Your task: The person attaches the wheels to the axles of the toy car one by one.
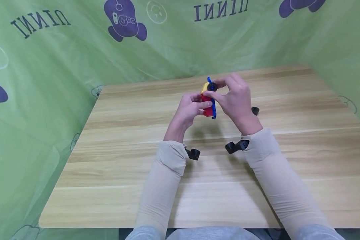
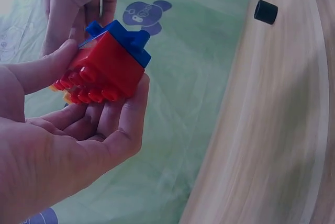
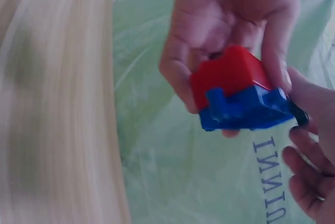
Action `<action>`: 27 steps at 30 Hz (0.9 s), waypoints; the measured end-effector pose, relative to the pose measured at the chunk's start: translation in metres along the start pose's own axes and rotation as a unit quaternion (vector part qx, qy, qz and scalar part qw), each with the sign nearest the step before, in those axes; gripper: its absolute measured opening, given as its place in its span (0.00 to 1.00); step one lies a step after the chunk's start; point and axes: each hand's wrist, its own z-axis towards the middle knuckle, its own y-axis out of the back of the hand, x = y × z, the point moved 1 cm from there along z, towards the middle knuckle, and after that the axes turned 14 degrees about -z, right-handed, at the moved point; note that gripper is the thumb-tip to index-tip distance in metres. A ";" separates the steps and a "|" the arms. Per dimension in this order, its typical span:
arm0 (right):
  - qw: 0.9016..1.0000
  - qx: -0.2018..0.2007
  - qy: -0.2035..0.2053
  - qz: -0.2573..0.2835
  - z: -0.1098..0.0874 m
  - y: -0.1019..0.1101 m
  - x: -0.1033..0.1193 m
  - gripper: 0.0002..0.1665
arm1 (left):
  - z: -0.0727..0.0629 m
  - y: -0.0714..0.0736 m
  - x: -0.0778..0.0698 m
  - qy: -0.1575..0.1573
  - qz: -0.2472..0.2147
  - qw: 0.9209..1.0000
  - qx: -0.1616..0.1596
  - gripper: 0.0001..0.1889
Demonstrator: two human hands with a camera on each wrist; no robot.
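Above the table, both hands hold up a small toy car built from bricks. A red brick (image 1: 207,109) sits on a blue base (image 1: 214,107), with a yellow brick (image 1: 205,87) toward the far end. My left hand (image 1: 186,108) grips the red brick between thumb and fingers; its studs (image 2: 89,75) show in the left wrist view. My right hand (image 1: 234,95) pinches the car's far end around a black wheel (image 1: 212,87). In the right wrist view, the base's blue pegs (image 3: 215,101) stick out, while the wheel is mostly hidden by fingers.
A wooden table (image 1: 114,160) lies under the hands, with a green printed cloth (image 1: 180,50) hanging behind it. Black camera mounts (image 1: 193,154) sit on both wrists. A small black round piece (image 1: 255,110) shows beside my right wrist.
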 end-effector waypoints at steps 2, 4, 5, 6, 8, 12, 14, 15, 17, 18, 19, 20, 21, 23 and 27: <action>1.000 0.023 -0.013 -0.001 0.001 0.003 -0.004 0.28 | 0.001 0.002 0.001 0.002 -0.008 1.000 -0.004 0.18; 0.999 0.045 -0.024 -0.001 0.004 0.009 -0.008 0.30 | 0.001 0.003 0.001 0.004 -0.016 1.000 -0.011 0.19; 0.998 0.057 -0.035 -0.002 0.005 0.013 -0.011 0.30 | 0.001 0.004 0.002 0.003 -0.019 1.000 -0.013 0.20; 0.996 0.072 -0.051 -0.001 0.007 0.017 -0.014 0.30 | 0.002 0.004 0.002 0.004 -0.023 1.000 -0.015 0.20; 0.989 0.117 -0.095 -0.002 0.010 0.027 -0.022 0.29 | 0.002 0.005 0.002 0.003 -0.026 1.000 -0.016 0.21; 0.949 0.244 -0.199 -0.025 0.012 0.046 -0.044 0.32 | 0.001 0.006 0.001 0.002 -0.025 1.000 -0.017 0.23; 0.928 0.295 -0.222 -0.047 0.010 0.052 -0.060 0.34 | 0.001 0.007 0.001 -0.001 -0.026 0.999 -0.018 0.23; 0.919 0.315 -0.229 -0.054 0.008 0.054 -0.068 0.34 | 0.001 0.007 0.001 -0.001 -0.027 0.999 -0.019 0.23; 0.904 0.350 -0.237 -0.066 0.004 0.057 -0.086 0.35 | 0.000 0.007 0.001 -0.003 -0.027 0.999 -0.019 0.23; 0.898 0.366 -0.235 -0.071 0.002 0.057 -0.093 0.34 | 0.000 0.007 0.000 -0.003 -0.028 0.999 -0.020 0.23; 0.890 0.382 -0.237 -0.073 0.000 0.058 -0.099 0.34 | 0.000 0.008 0.000 -0.003 -0.029 0.999 -0.020 0.22; 0.882 0.398 -0.240 -0.072 -0.002 0.059 -0.105 0.35 | -0.001 0.008 -0.001 -0.003 -0.029 0.999 -0.021 0.22; 0.875 0.413 -0.243 -0.071 -0.004 0.059 -0.110 0.35 | -0.001 0.008 -0.001 -0.002 -0.029 0.999 -0.022 0.22; 0.864 0.433 -0.249 -0.068 -0.008 0.059 -0.118 0.36 | -0.001 0.009 -0.001 -0.001 -0.031 0.999 -0.024 0.22; 0.843 0.465 -0.261 -0.067 -0.016 0.060 -0.129 0.38 | 0.000 0.009 -0.001 0.004 -0.031 0.999 -0.024 0.21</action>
